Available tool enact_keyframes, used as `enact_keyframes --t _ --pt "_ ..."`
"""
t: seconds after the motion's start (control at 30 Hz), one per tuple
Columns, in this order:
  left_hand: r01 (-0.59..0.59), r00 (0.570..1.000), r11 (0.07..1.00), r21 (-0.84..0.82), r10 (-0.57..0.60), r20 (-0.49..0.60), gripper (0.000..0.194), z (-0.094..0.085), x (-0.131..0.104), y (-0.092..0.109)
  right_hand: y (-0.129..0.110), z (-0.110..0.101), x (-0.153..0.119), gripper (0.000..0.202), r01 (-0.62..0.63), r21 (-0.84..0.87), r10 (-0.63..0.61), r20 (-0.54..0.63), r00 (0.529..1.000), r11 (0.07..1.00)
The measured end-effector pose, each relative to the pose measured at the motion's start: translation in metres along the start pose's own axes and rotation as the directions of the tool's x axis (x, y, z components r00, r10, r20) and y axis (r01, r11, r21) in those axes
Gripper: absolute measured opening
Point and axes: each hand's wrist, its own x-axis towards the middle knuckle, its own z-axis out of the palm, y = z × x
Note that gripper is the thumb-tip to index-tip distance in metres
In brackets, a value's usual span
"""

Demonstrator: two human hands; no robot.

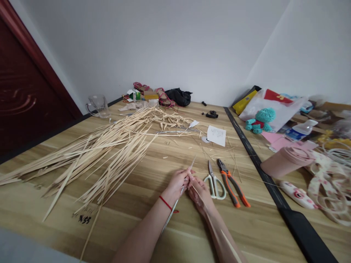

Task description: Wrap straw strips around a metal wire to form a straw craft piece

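My left hand (177, 182), with a red cord at the wrist, is closed on thin metal wires (172, 213) that trail back along the forearm. Against it, my right hand (201, 191) pinches a pale flat strip (201, 199), which runs back over the right forearm. A narrow tip (193, 161) sticks out beyond the joined fingers; whether it is strip or wire I cannot tell. Just right of my hands lie white-handled scissors (215, 184) and orange-and-grey pliers (233, 184), both on the wooden table (170, 157).
Bundles of pale strips (109, 146) spread over the left side. Behind stand a glass mug (98, 106), a black bag (179, 96) and a paper note (216, 136). On the right are a pink roll (285, 160), a bottle (301, 129) and a turquoise crocheted toy (263, 118).
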Motion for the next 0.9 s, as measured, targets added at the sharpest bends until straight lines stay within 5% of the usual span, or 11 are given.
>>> enact_keyframes --t 0.63,0.9 --pt "-0.065 0.996 0.996 0.066 0.060 0.071 0.042 -0.005 0.004 0.006 -0.011 -0.002 0.002 0.035 0.046 0.001 -0.046 0.023 0.999 0.999" --pt "-0.260 0.958 0.950 0.173 0.231 0.171 0.043 -0.009 0.004 0.007 -0.026 -0.006 0.000 0.035 0.065 0.027 -0.065 -0.005 0.998 0.998"
